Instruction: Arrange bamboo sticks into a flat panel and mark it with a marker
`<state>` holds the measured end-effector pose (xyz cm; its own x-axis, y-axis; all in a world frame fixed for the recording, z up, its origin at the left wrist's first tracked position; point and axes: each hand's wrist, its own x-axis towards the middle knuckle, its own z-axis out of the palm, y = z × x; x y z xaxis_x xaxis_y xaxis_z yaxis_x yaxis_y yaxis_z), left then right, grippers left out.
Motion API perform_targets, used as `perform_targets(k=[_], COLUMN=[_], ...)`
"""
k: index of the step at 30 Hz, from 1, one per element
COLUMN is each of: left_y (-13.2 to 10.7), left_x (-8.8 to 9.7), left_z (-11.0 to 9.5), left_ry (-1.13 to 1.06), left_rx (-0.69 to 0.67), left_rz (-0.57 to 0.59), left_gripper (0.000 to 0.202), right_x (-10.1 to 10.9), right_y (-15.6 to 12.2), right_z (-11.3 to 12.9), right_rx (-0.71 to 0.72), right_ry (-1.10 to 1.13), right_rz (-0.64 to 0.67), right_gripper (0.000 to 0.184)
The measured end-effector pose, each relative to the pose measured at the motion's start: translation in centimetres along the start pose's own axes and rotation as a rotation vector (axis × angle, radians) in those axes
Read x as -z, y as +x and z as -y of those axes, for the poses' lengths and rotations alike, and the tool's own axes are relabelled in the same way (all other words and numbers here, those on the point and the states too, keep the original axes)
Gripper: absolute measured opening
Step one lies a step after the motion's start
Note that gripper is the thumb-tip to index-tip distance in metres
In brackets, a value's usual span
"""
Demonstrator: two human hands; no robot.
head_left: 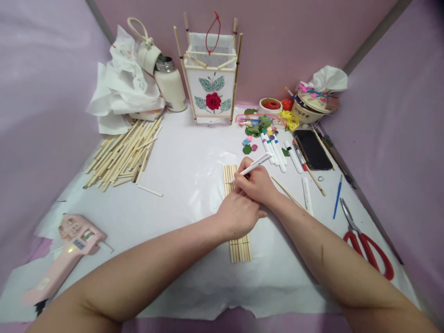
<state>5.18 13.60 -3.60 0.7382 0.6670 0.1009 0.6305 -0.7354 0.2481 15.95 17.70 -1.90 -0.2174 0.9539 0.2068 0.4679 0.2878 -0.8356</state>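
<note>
A flat row of thin wooden sticks lies lengthwise on the white sheet in front of me, with dark marks across it near both ends. My left hand lies over the middle of the row and holds it down; most of its fingers are hidden, and one fingertip shows past the right side. Just above, my right hand is closed around a slim white pen. The pen slants down to the left, its tip at the upper part of the sticks. The two hands touch and partly overlap.
A loose stick pile and a pink glue gun lie left. A lantern-like frame and a cream bottle stand behind. Markers, a phone, a blue brush and red-handled scissors lie right.
</note>
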Motion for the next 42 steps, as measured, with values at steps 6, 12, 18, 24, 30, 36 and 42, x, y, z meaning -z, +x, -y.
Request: perform_targets(k=[6, 12, 18, 24, 30, 36, 42], left_y=[-0.02, -0.01, 0.03, 0.01, 0.04, 0.06, 0.08], left_x=[-0.13, -0.13, -0.22, -0.30, -0.44, -0.12, -0.18], left_z=[0.03, 0.04, 0.07, 0.10, 0.17, 0.00, 0.09], left_ry=[-0.003, -0.008, -0.001, -0.006, 0.009, 0.008, -0.004], left_rx=[-0.003, 0.001, -0.003, -0.004, -0.007, 0.003, -0.005], left_rz=[-0.009, -0.009, 0.003, -0.007, 0.009, -0.004, 0.008], left_gripper=[0.041, 0.041, 0.043, 0.040, 0.041, 0.042, 0.041], right_x=[-0.05, -0.08, 0.00, -0.08, -0.09, -0.06, -0.03], right_y=[-0.01, 0.04, 0.01, 0.01, 0.02, 0.04, 0.05], right_z=[-0.07, 0.02, -0.02, -0.04, -0.10, -0.05, -0.09], right_rx=[0.008, 0.010, 0.005, 0.011, 0.015, 0.013, 0.010], right_ry=[-0.003, -0.007, -0.005, 0.005, -0.004, 0.000, -0.015], right_rz=[-0.030, -0.016, -0.031, -0.028, -0.038, -0.029, -0.039], right_gripper=[0.013, 0.012, 0.013, 0.012, 0.013, 0.013, 0.013])
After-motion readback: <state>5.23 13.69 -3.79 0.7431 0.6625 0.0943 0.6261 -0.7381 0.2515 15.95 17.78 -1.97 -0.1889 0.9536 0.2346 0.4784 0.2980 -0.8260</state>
